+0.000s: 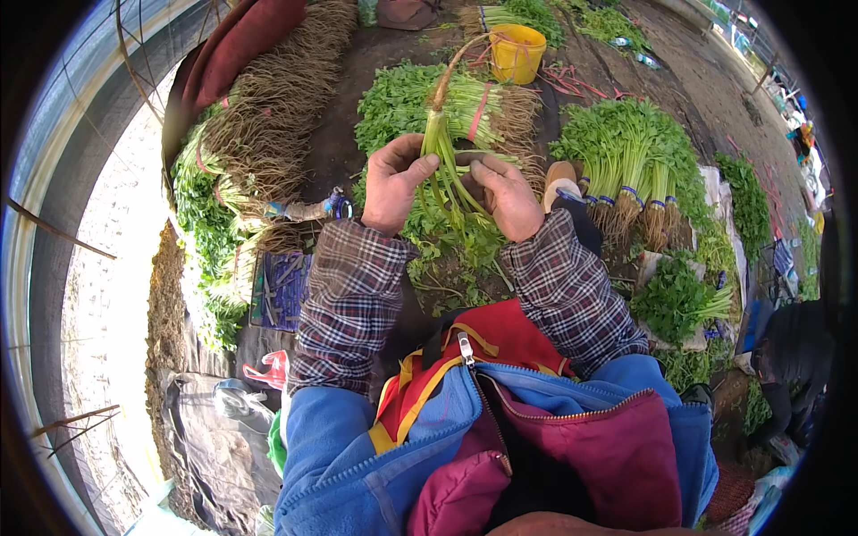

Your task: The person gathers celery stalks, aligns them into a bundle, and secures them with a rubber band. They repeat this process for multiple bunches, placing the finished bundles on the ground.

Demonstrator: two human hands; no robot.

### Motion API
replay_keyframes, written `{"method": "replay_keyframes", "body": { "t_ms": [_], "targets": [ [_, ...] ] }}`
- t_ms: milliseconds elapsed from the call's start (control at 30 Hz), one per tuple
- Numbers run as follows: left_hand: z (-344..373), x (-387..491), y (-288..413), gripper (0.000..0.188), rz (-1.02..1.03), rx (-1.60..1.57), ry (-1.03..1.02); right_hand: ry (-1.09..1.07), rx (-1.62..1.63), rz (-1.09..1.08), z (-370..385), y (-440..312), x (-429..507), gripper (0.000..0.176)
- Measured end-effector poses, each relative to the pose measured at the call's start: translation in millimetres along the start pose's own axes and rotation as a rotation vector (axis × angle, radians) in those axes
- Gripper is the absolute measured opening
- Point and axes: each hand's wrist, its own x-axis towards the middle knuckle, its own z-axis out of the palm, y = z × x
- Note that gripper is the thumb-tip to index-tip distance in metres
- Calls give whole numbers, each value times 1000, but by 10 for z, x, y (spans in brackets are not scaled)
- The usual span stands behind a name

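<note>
Between my hands a celery plant (pixel 437 134) hangs with its brown root upward and its leaves pointing down towards me. My left hand (pixel 400 179) grips the stalks just below the root, thumb on top. On the other side, my right hand (pixel 501 191) has its fingers curled at the spread stalks; whether it pinches one is hard to tell. Beyond them lies a pile of celery tied with a pink band (pixel 480 112), its roots to the right. Loose leaves and stalks are on the soil beneath my hands.
Stacked celery with long roots (pixel 281 100) lines the left side, by a purple crate (pixel 285 288). A yellow bucket (pixel 517 55) stands ahead. Blue-banded celery bunches (pixel 630 167) and a smaller leafy bunch (pixel 673 298) lie right. A dark-clothed person (pixel 794 355) is at the right edge.
</note>
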Motion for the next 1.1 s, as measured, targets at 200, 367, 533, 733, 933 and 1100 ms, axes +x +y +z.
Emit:
{"method": "replay_keyframes", "body": {
  "t_ms": [200, 367, 533, 733, 933, 1100],
  "targets": [
    [23, -27, -69, 21, 40, 61, -53, -251, -39, 169, -82, -30, 115, 36],
    [-36, -62, -183, 27, 36, -28, -68, -303, 301, 194, -83, 91, 176, 32],
    [-97, -114, -263, 30, 8, -46, -83, -176, 336, 221, -99, 185, 215, 25],
    [168, -287, -405, 41, 221, -24, 210, 148, -68, -72, 87, 370, 198, 17],
    [56, -271, -453, 39, 91, -97, 251, 213, -1011, -617, 108, 273, 191, 15],
    [-2, -283, -507, 28, -54, -344, 252, -17, -1443, -827, 150, 12, 161, 18]
  ]
}}
